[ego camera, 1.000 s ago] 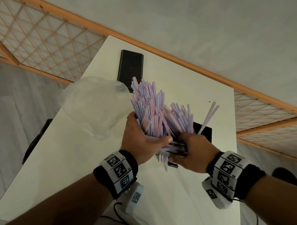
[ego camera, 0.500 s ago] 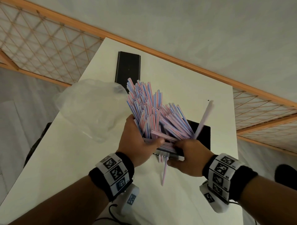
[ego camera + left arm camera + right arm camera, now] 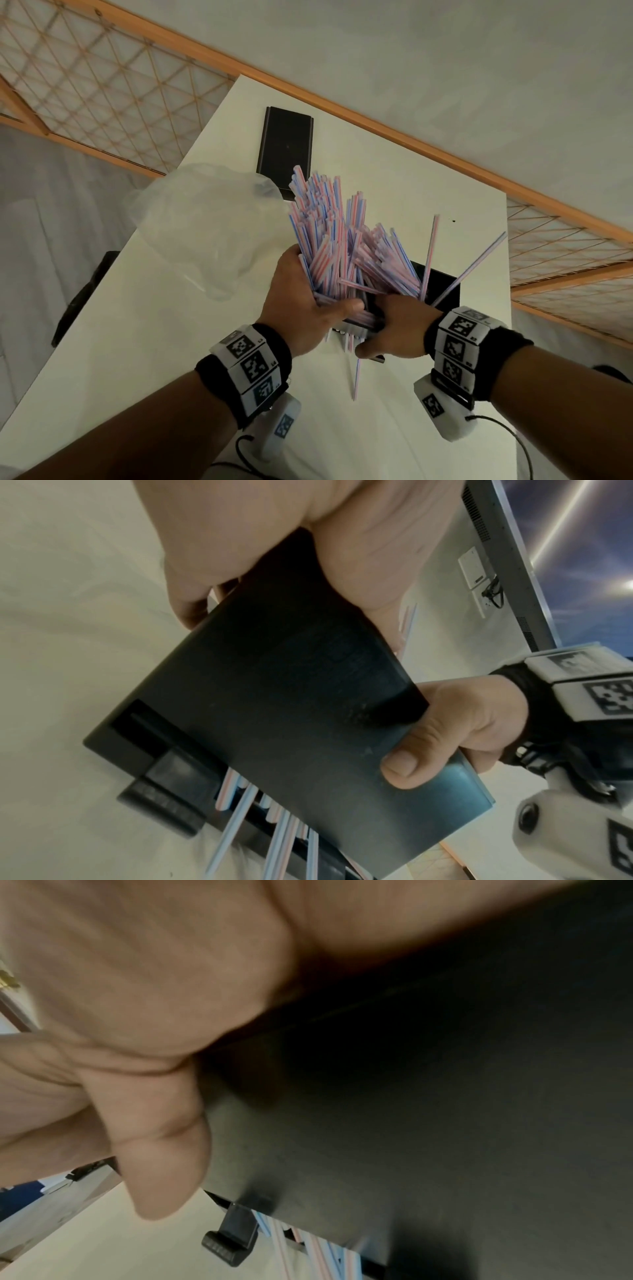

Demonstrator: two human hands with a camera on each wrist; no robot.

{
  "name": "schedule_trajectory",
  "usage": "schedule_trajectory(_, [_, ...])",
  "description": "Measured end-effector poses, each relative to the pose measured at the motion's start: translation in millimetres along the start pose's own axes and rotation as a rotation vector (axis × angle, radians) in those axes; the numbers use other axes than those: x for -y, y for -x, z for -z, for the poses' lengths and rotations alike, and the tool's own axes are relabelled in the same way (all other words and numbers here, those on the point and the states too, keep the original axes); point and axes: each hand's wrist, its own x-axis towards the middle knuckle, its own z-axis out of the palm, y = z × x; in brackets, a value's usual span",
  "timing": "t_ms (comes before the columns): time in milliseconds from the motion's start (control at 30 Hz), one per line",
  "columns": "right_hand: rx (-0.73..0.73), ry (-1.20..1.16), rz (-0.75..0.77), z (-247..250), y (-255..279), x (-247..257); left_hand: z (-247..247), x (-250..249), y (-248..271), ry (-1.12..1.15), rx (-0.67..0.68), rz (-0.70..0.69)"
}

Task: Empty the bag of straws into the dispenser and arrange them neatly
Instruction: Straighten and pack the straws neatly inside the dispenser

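Note:
A thick bunch of pink-and-blue striped straws [image 3: 337, 246] stands unevenly in the black dispenser [image 3: 443, 286], fanning out above it. My left hand [image 3: 308, 305] grips the dispenser's left side, thumb across the base of the straws. My right hand [image 3: 390, 322] grips its right front, with the thumb [image 3: 404, 769] flat on the dark wall [image 3: 291, 696]. Two stray straws [image 3: 471, 269] lean out to the right. Several straw ends [image 3: 274, 818] poke from the bottom slot, and one straw [image 3: 356, 380] hangs below it. The right wrist view shows my thumb [image 3: 164, 1150] on the dispenser [image 3: 411, 1123].
The crumpled clear plastic bag [image 3: 205, 226] lies on the white table [image 3: 137, 359] left of my hands. The black dispenser lid [image 3: 286, 147] lies flat at the far end. A wall with wooden trim [image 3: 376, 126] runs behind the table.
A second straw now leans out on the right. The straw at the bottom slot has slid further down. The bunch has tipped a little to the left in my hands.

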Motion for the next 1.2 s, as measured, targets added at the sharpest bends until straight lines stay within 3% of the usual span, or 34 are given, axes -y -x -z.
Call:
schedule_trajectory(300, [-0.046, -0.15, 0.081, -2.7, -2.1, 10.3, -2.2, 4.6, -1.7, -0.012, -0.017, 0.002])
schedule_trajectory(700, [-0.029, -0.036, 0.087, -0.9, -5.0, 14.5, -9.8, -2.1, -6.7, 0.059, -0.081, 0.023])
schedule_trajectory(1000, [-0.284, -0.168, 0.252, 0.4, 0.8, 16.8, -5.5, -23.7, -1.9, 0.056, -0.181, -0.037])
schedule_trajectory(1200, [-0.307, -0.209, 0.244, -2.2, 4.2, 8.4, -6.7, -29.8, -0.7, 0.085, -0.157, -0.088])
